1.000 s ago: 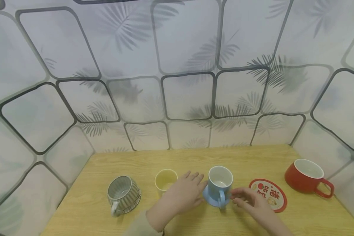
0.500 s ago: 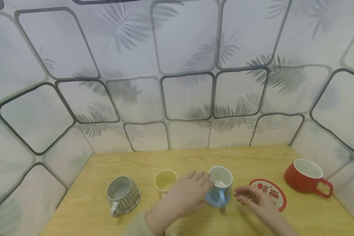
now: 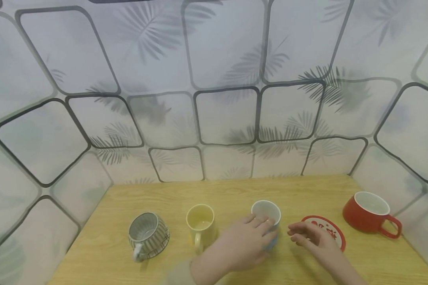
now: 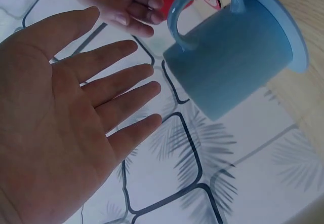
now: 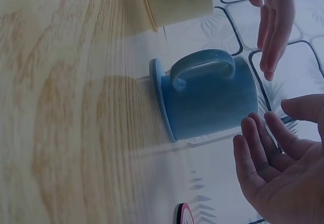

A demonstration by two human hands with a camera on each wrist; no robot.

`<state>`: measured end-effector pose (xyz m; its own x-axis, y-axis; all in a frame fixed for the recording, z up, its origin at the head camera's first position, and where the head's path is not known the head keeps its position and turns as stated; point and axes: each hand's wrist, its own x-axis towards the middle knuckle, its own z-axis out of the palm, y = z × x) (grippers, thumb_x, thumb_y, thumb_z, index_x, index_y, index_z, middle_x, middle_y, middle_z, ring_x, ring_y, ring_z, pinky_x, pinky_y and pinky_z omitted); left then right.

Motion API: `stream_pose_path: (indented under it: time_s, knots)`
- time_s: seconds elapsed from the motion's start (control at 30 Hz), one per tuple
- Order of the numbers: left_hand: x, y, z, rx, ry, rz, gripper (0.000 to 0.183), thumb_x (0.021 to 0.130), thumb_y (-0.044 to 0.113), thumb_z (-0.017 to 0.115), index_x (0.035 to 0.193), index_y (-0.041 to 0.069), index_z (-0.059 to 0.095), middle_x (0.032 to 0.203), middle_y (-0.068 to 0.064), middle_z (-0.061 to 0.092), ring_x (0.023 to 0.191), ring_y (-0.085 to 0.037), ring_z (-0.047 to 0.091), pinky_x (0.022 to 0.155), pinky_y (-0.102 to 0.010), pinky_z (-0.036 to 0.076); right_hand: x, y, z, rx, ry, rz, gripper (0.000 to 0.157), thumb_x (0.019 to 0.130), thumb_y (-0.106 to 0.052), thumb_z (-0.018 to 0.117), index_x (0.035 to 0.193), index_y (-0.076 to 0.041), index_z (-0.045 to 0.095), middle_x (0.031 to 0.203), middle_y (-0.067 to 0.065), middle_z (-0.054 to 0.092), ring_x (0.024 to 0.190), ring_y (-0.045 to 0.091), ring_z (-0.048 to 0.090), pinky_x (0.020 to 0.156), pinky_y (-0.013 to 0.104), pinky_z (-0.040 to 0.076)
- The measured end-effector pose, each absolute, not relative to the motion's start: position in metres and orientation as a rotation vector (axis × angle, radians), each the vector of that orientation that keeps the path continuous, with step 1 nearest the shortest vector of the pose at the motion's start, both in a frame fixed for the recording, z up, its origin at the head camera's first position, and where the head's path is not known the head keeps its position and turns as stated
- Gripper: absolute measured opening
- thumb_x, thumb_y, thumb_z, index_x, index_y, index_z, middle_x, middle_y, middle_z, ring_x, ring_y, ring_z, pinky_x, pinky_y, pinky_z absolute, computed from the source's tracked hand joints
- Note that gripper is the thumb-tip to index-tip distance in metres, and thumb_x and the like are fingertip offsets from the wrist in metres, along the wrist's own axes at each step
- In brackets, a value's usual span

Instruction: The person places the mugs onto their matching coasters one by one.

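Note:
A light blue mug with a white inside stands upright on a round blue coaster. In the head view my left hand, fingers straight and palm down, overlaps the mug's front and hides its handle. The left wrist view shows this hand's palm bare, with a gap between its fingertips and the mug. To the right of the mug is my right hand, its fingers loosely bent and holding nothing. It partly covers a red-rimmed round coaster in the head view.
Left of the blue mug stands a yellow mug, its handle facing me. Farther left is a grey striped mug. A wide red mug stands at the right of the wooden table. A patterned cloth rises behind.
My left hand has moved right, from beside the blue mug to in front of it, uncovering the yellow mug's handle. My right hand has drawn back a little to the right.

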<state>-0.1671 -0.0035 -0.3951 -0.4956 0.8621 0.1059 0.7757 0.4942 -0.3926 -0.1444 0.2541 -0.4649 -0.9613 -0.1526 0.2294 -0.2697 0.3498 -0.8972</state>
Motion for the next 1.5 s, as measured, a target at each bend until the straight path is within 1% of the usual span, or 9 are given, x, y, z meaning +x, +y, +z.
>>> stream_pose_path:
  time_s: [0.2, 0.27, 0.43, 0.53, 0.7, 0.9, 1.07, 1.33, 1.5]
  knots:
    - [-0.165, 0.007, -0.398, -1.418, -2.452, 0.444, 0.053, 0.101, 0.058, 0.063, 0.147, 0.032, 0.059, 0.161, 0.008, 0.054, 0.150, -0.011, 0.050, 0.127, -0.032, 0.042, -0.145, 0.261, -0.465, 0.383, -2.498, 1.635, 0.025, 0.105, 0.000, 0.062, 0.126, 0.012, 0.063, 0.107, -0.021, 0.074, 0.096, -0.001, 0.072, 0.079, 0.018, 0.062]
    - [-0.164, 0.010, -0.398, -1.431, -2.459, 0.437, 0.052, 0.102, 0.057, 0.063, 0.147, 0.032, 0.059, 0.161, 0.009, 0.053, 0.151, -0.011, 0.049, 0.127, -0.033, 0.041, -0.146, 0.264, -0.466, 0.416, -2.464, 1.630, 0.023, 0.103, 0.004, 0.062, 0.124, 0.012, 0.064, 0.108, -0.020, 0.074, 0.095, -0.002, 0.072, 0.079, 0.018, 0.063]
    - [-0.164, 0.014, -0.400, -1.461, -2.472, 0.442, 0.054, 0.103, 0.059, 0.061, 0.150, 0.033, 0.057, 0.163, 0.010, 0.050, 0.153, -0.010, 0.046, 0.129, -0.033, 0.039, -0.147, 0.272, -0.468, 0.483, -2.350, 1.738, 0.023, 0.100, 0.013, 0.060, 0.120, 0.005, 0.067, 0.109, -0.015, 0.076, 0.096, -0.002, 0.073, 0.080, 0.016, 0.063]
    - [-0.164, 0.017, -0.403, -1.482, -2.474, 0.444, 0.054, 0.104, 0.058, 0.059, 0.152, 0.034, 0.056, 0.164, 0.010, 0.049, 0.154, -0.010, 0.044, 0.130, -0.033, 0.038, -0.145, 0.276, -0.467, 0.397, -2.380, 1.748, 0.023, 0.102, 0.008, 0.061, 0.121, -0.002, 0.069, 0.109, -0.017, 0.076, 0.098, -0.005, 0.072, 0.081, 0.013, 0.062]
    - [-0.167, 0.022, -0.411, -1.508, -2.461, 0.470, 0.054, 0.104, 0.059, 0.058, 0.153, 0.035, 0.054, 0.166, 0.010, 0.047, 0.156, -0.009, 0.042, 0.131, -0.032, 0.037, -0.143, 0.280, -0.466, 0.239, -2.472, 1.658, 0.021, 0.103, -0.001, 0.064, 0.124, 0.001, 0.067, 0.109, -0.019, 0.076, 0.100, -0.006, 0.069, 0.082, 0.009, 0.056]
    - [-0.168, 0.028, -0.417, -1.528, -2.423, 0.498, 0.055, 0.104, 0.061, 0.057, 0.152, 0.036, 0.054, 0.166, 0.010, 0.046, 0.156, -0.009, 0.042, 0.132, -0.031, 0.033, -0.142, 0.287, -0.469, 0.287, -2.409, 1.672, 0.026, 0.103, 0.006, 0.061, 0.125, -0.003, 0.070, 0.109, -0.021, 0.076, 0.098, -0.006, 0.071, 0.083, 0.008, 0.057]
    - [-0.169, 0.034, -0.421, -1.550, -2.401, 0.480, 0.054, 0.104, 0.061, 0.058, 0.151, 0.035, 0.056, 0.165, 0.010, 0.047, 0.156, -0.009, 0.042, 0.134, -0.031, 0.030, -0.143, 0.293, -0.469, 0.252, -2.408, 1.716, 0.027, 0.104, 0.004, 0.059, 0.127, -0.007, 0.071, 0.112, -0.021, 0.077, 0.099, -0.005, 0.072, 0.084, 0.009, 0.058]
    - [-0.169, 0.044, -0.425, -1.587, -2.369, 0.489, 0.050, 0.104, 0.061, 0.057, 0.147, 0.036, 0.058, 0.163, 0.011, 0.050, 0.154, -0.008, 0.044, 0.132, -0.027, 0.031, -0.142, 0.301, -0.470, 0.145, -2.452, 1.705, 0.027, 0.106, 0.000, 0.060, 0.126, -0.012, 0.073, 0.112, -0.029, 0.073, 0.101, -0.009, 0.070, 0.082, 0.009, 0.058]
    - [-0.169, 0.047, -0.428, -1.577, -2.341, 0.504, 0.049, 0.103, 0.061, 0.057, 0.146, 0.037, 0.059, 0.161, 0.012, 0.053, 0.152, -0.007, 0.046, 0.131, -0.027, 0.033, -0.141, 0.306, -0.472, 0.172, -2.460, 1.669, 0.027, 0.106, 0.000, 0.059, 0.128, -0.010, 0.072, 0.114, -0.031, 0.073, 0.103, -0.011, 0.068, 0.082, 0.008, 0.057]
